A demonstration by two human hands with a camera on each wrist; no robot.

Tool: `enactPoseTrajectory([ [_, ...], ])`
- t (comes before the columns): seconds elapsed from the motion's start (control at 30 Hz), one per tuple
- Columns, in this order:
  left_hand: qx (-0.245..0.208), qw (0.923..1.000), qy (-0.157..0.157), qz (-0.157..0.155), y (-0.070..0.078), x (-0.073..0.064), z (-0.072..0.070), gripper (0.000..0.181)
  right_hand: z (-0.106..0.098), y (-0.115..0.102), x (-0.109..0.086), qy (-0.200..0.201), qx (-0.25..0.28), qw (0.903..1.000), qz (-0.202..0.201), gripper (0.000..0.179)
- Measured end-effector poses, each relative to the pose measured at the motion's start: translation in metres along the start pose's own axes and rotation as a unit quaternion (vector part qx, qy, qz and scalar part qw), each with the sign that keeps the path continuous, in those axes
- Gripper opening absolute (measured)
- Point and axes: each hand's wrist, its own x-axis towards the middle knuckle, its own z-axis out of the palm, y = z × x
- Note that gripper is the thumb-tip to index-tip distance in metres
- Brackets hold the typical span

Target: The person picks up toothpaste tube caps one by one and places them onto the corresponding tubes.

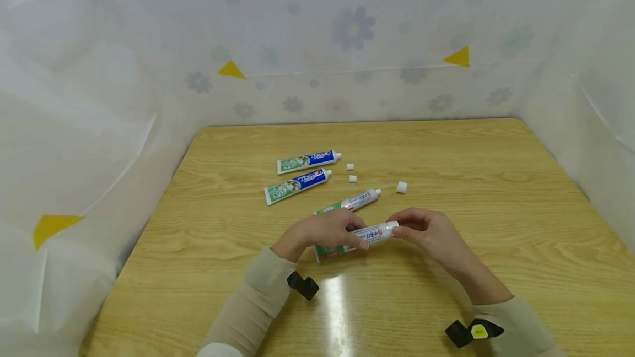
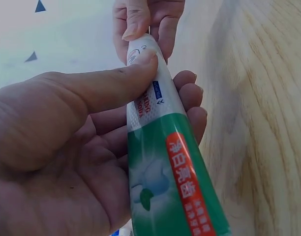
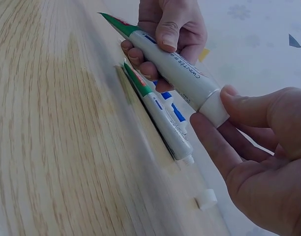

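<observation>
A green-and-white toothpaste tube point(image 1: 374, 233) is held above the wooden table, its capped end toward the right. My left hand point(image 1: 327, 230) grips its body, with the thumb point(image 2: 116, 83) across the white part and the fingers curled underneath. At the other end, my right hand point(image 1: 441, 238) pinches the white cap point(image 3: 214, 109) between thumb and fingertips. The cap sits on the tube's end; whether it is loose cannot be seen. Just behind my left hand lies a similar uncapped tube point(image 1: 361, 200), partly hidden by that hand.
Two blue-and-green toothpaste tubes, a farther one point(image 1: 307, 162) and a nearer one point(image 1: 296, 187), lie uncapped on the table point(image 1: 223, 258). Right of them stand two small white caps point(image 1: 350, 167). A larger white cap point(image 1: 402, 187) lies beyond my right hand.
</observation>
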Motion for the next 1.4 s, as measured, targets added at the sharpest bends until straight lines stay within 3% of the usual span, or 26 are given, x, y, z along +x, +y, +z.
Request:
enactPoseTrajectory([
  [0.47, 0.01, 0.9994, 0.027, 0.018, 0.001, -0.003, 0.0, 0.019, 0.001, -0.001, 0.001, 0.03, -0.012, 0.9995, -0.007, 0.039],
  [0.73, -0.071, 0.9972, 0.023, 0.003, -0.008, -0.01, -0.007, 0.023, -0.003, 0.004, -0.003, 0.045, 0.031, 0.9983, -0.021, 0.04],
  [0.87, -0.134, 0.99, 0.042, -0.013, -0.019, -0.014, -0.008, 0.03, -0.005, 0.004, -0.004, 0.057, 0.039, 0.9973, -0.025, 0.042],
  [1.03, -0.215, 0.9739, 0.07, -0.014, -0.03, -0.019, -0.009, 0.033, -0.009, 0.004, -0.004, 0.068, 0.071, 0.9938, -0.052, 0.04],
  [1.2, -0.264, 0.9617, 0.071, -0.018, -0.035, -0.018, -0.007, 0.033, -0.009, 0.004, -0.004, 0.068, 0.092, 0.9916, -0.06, 0.039],
  [1.27, -0.256, 0.9643, 0.062, -0.022, -0.035, -0.018, -0.006, 0.034, -0.008, 0.005, -0.004, 0.068, 0.095, 0.9914, -0.058, 0.039],
  [1.4, -0.208, 0.9769, 0.046, -0.02, -0.03, -0.017, -0.002, 0.036, -0.006, 0.006, -0.004, 0.069, 0.09, 0.9921, -0.052, 0.039],
])
